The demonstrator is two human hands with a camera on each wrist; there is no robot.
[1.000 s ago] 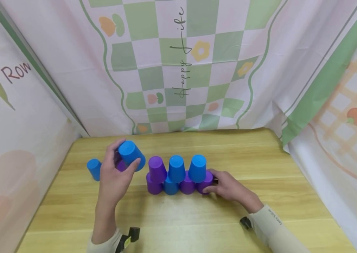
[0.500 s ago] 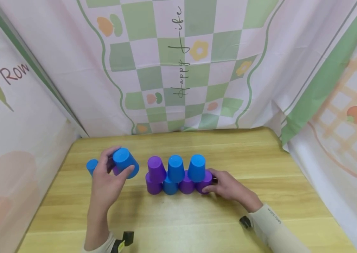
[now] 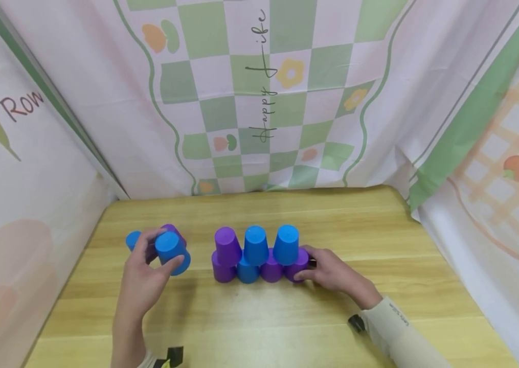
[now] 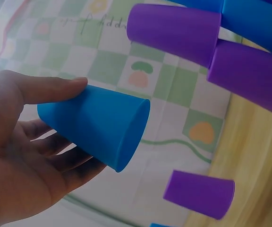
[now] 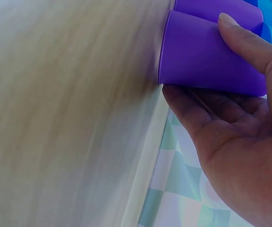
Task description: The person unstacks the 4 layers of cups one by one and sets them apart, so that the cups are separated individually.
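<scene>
My left hand (image 3: pixel 141 281) holds a blue cup (image 3: pixel 169 248) above the table, its mouth facing down and slightly tilted in the head view. In the left wrist view, the thumb presses one side of that blue cup (image 4: pixel 98 123) and the fingers support the other. At the stack's right end, my right hand (image 3: pixel 333 271) grips a bottom-row purple cup (image 3: pixel 295 275); its thumb and fingers lie on opposite sides of the purple cup (image 5: pixel 207 52) in the right wrist view. Above the bottom row of several upturned cups stand a purple cup (image 3: pixel 228 246) and two blue cups (image 3: pixel 255 245).
Behind the left hand stand another purple cup (image 3: pixel 175 232) and a partly hidden blue cup (image 3: pixel 133 239). The wooden table (image 3: pixel 259 327) meets a patterned cloth (image 3: pixel 259 153) at its far edge. More cloth hangs at both sides.
My left hand has moved left and toward the near side with the blue cup, uncovering more of the purple cup behind it. The right hand and stack stay in place.
</scene>
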